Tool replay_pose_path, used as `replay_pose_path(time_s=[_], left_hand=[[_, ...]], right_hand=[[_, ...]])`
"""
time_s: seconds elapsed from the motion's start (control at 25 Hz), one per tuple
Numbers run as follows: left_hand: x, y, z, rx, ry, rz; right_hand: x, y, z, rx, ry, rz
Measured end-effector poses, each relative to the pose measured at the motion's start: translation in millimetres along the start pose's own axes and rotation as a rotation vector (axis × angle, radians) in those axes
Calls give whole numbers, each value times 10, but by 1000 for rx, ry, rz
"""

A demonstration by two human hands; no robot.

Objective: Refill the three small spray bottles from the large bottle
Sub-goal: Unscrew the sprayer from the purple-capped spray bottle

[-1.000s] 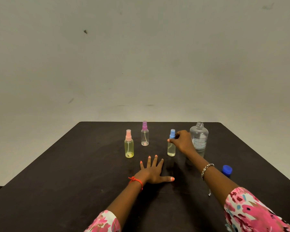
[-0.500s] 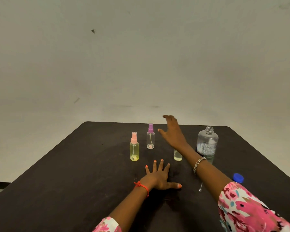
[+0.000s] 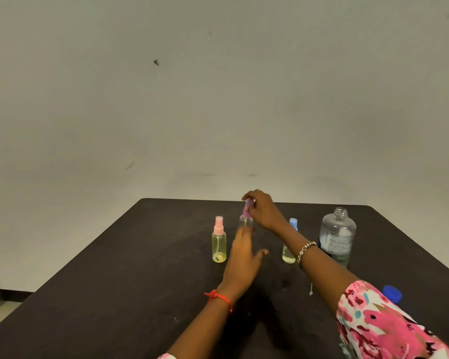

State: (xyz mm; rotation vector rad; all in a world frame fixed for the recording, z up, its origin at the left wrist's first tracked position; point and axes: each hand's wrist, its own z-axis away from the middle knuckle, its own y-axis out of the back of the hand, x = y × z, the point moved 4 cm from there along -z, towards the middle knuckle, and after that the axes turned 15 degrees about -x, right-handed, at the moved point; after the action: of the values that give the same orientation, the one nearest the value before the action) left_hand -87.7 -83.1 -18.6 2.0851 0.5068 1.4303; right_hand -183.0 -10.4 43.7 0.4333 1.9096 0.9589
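Purple-capped spray bottle (image 3: 245,222): far middle of the dark table (image 3: 114,294), behind and between the other two small bottles. It is upright, clear and looks almost empty. Its base is hidden behind the left hand, so I cannot tell whether it rests on the table.

Right hand (image 3: 262,211): half a second ago it hovered open above the gap between the purple and blue bottles. Now the fingertips are curled in and pinch the purple spray top. A second ago the same hand was at the blue top.

Left hand (image 3: 244,256): earlier it lay flat on the table, palm down and fingers spread. It is now lifted and motion-blurred. The fingers are fairly straight and the thumb is out to the right. The fingertips overlap the lower body of the purple bottle. It holds nothing that I can see, and contact with the bottle cannot be told.

Pink-capped spray bottle (image 3: 219,240): just left of the purple one and nearer. It is upright, full of yellow liquid, and unmoved.

Blue-capped spray bottle (image 3: 288,255): right of the purple one, partly behind the right forearm. It has yellow liquid low in it, and its top is back in view.

Large bottle (image 3: 337,235): far right, upright, neck open, in the same spot. Its blue cap (image 3: 392,294) lies on the table, near right, beside the floral sleeve (image 3: 386,325).

The camera has swung slightly, so everything sits a little lower and further right in view.
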Motion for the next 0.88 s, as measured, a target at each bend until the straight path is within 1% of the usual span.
replay_pose_path(time_s=[0.08,0.12,0.16,0.24,0.28,0.32,0.36,0.48,0.6,0.68,0.76,0.8,0.88], left_hand=[[165,92,-36,133,-11,51],[212,108,-57,153,20,88],[227,92,-85,135,65,123],[176,-38,-136,4,191,164],[128,-107,-144,-62,239,166],[67,-165,-159,-93,260,183],[35,-189,-157,-79,268,203],[22,-107,-113,79,245,227],[52,21,-137,152,186,286],[101,100,-153,170,167,276],[149,174,-154,169,150,246],[174,215,-152,179,143,229],[234,288,-140,187,132,217]], right_hand=[[-113,187,65,32,-12,-10],[-170,250,108,15,-16,11],[-201,263,151,-28,-24,38],[-189,153,257,-165,-72,78],[-161,53,310,-226,-112,76],[-123,-28,355,-260,-155,60],[-87,-80,382,-268,-180,36],[-41,-57,398,-218,-176,-15],[-74,135,396,-97,-126,-176],[-200,300,414,-25,-23,-311],[-367,440,449,-25,78,-395],[-440,485,462,-45,113,-383],[-566,520,500,-114,157,-249]])
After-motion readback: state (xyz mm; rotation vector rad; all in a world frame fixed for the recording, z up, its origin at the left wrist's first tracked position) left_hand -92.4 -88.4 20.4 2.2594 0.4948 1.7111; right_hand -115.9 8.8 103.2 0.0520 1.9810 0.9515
